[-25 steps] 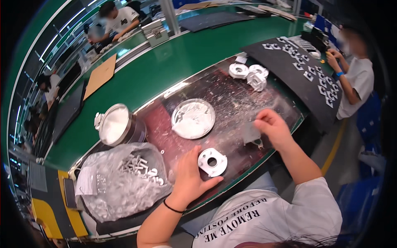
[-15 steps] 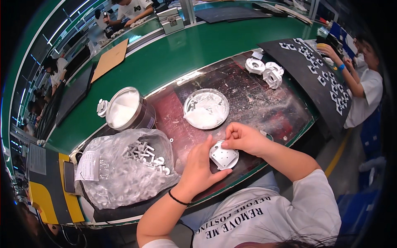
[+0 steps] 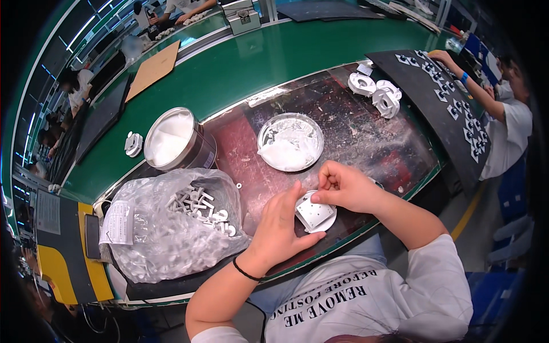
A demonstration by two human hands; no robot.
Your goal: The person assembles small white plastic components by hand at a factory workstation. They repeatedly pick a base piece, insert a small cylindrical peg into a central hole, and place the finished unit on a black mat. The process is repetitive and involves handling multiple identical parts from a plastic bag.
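Note:
A round white part (image 3: 316, 214) with a squarish, small-holed plate on top lies at the table's near edge. My left hand (image 3: 277, 226) cups it from the left, thumb along its lower rim and fingers by its upper left side. At the part's upper right, my right hand (image 3: 350, 187) is closed in a pinch, its thumb tip at the plate's corner; whatever its fingers hold is too small to make out. Beyond the hands sits a round shallow dish (image 3: 315, 127) smeared with white paste. To the left, a clear plastic bag (image 3: 166, 251) holds many white stemmed pieces.
A tilted metal can (image 3: 191, 151) of white paste stands behind the bag. Several white round housings (image 3: 386, 100) lie at the far right, beside a black board (image 3: 412, 91) with small parts, where a co-worker's arm (image 3: 483, 94) reaches. A small white ring (image 3: 239, 186) lies near the bag.
The view has shifted slightly. The white part has turned a little between my hands, and my right hand keeps its pinch at the upper edge.

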